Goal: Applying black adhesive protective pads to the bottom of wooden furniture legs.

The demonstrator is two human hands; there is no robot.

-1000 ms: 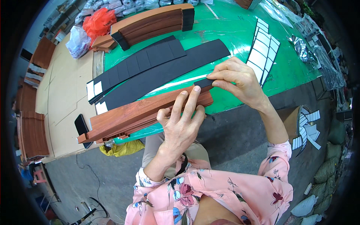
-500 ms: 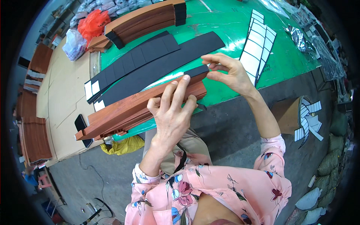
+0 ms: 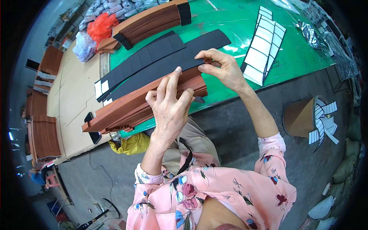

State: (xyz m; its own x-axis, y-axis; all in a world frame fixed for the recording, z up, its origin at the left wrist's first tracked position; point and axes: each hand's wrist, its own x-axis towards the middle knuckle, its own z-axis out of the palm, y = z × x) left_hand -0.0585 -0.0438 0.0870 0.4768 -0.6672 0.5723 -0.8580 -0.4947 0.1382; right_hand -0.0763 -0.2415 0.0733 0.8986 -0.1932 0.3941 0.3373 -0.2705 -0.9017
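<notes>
A bundle of reddish-brown wood-grain strips [image 3: 119, 101] lies slanting along the table's near edge. My left hand [image 3: 168, 101] grips it near its right end, fingers over the upper edge and thumb lower down on the near side. At that right end my right hand [image 3: 222, 71] is pinched, thumb against forefinger; something small and dark shows between the fingers, too small to name. Just behind the bundle lie a long black curved strip [image 3: 153, 71] and a stack of black strips marked in segments [image 3: 143, 53], with white patches at their left ends.
White segmented sticker sheets [image 3: 260, 46] lie on the green tabletop [image 3: 226, 27] at right. A curved wood-grain stack [image 3: 153, 25] stands at the back, beside red and white plastic bags [image 3: 84, 48]. A brown bin [image 3: 301, 117] with white scraps stands on the floor, right. A phone [image 3: 92, 134] lies left.
My right hand has moved left, nearer my left hand, and its thumb and forefinger have drawn closer together. My left hand keeps its hold on the strips. The view has shifted slightly.
</notes>
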